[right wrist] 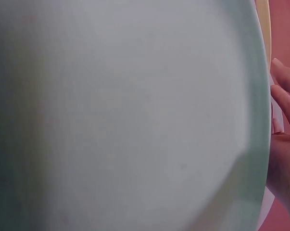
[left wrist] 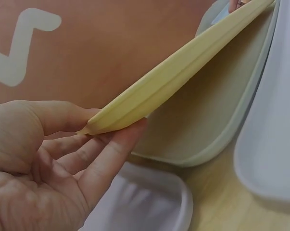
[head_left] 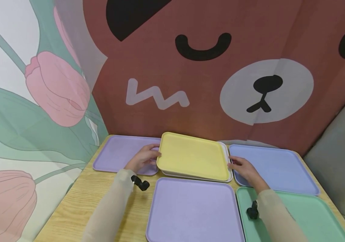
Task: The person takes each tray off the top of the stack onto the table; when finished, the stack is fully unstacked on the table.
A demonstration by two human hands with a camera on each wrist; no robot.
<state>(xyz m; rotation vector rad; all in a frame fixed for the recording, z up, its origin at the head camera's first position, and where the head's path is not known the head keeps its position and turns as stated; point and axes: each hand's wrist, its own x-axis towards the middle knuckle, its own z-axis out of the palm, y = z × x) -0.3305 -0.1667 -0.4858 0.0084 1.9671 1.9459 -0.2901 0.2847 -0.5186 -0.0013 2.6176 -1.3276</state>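
Observation:
My left hand (head_left: pixel 143 158) pinches the left edge of a yellow tray (head_left: pixel 193 156), thumb above and fingers beneath in the left wrist view. That end is raised, so the tray slants over a pale tray (head_left: pixel 226 153) lying under it. At the opposite edge, my right hand (head_left: pixel 245 169) holds the yellow tray between thumb and fingers. Its grip is partly hidden in the right wrist view, where a green tray (right wrist: pixel 149 115) fills most of the picture.
On the wooden table (head_left: pixel 69 208), a purple tray (head_left: pixel 114 153) lies at the back left and another purple tray (head_left: pixel 195 211) in front. A blue tray (head_left: pixel 275 166) is at the back right. Behind the table hangs a bear-patterned curtain (head_left: pixel 202 117).

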